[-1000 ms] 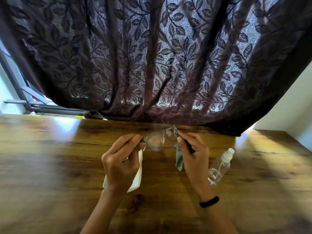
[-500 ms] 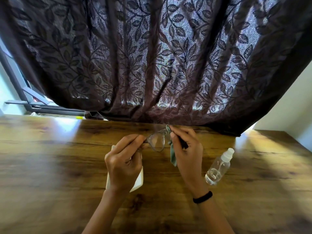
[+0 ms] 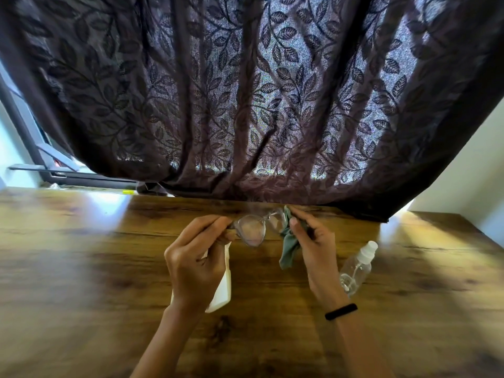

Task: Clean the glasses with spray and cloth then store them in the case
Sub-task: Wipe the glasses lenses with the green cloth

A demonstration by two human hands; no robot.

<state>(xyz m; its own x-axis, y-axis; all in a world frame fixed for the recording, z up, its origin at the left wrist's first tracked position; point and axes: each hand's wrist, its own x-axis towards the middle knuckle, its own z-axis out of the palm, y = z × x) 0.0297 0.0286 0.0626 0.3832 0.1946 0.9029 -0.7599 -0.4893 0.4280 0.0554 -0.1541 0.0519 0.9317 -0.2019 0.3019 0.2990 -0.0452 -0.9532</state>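
Clear-framed glasses (image 3: pixel 255 229) are held up above the wooden table (image 3: pixel 81 268). My left hand (image 3: pixel 196 257) pinches their left end. My right hand (image 3: pixel 313 244) presses a green-grey cloth (image 3: pixel 288 248) against the right lens, and the cloth's tail hangs down below my fingers. A white glasses case (image 3: pixel 222 291) lies on the table under my left hand, mostly hidden by it. A clear spray bottle (image 3: pixel 356 268) with a white cap lies on its side just right of my right wrist.
A dark leaf-patterned curtain (image 3: pixel 245 105) hangs down to the table's far edge right behind the glasses. A window frame (image 3: pixel 41 159) shows at the back left, a pale wall (image 3: pixel 463 173) at the right. A black band (image 3: pixel 341 311) circles my right wrist.
Both hands and the glasses shifted slightly; my right hand slid the cloth along the right lens, and more of the cloth now hangs below my fingers.
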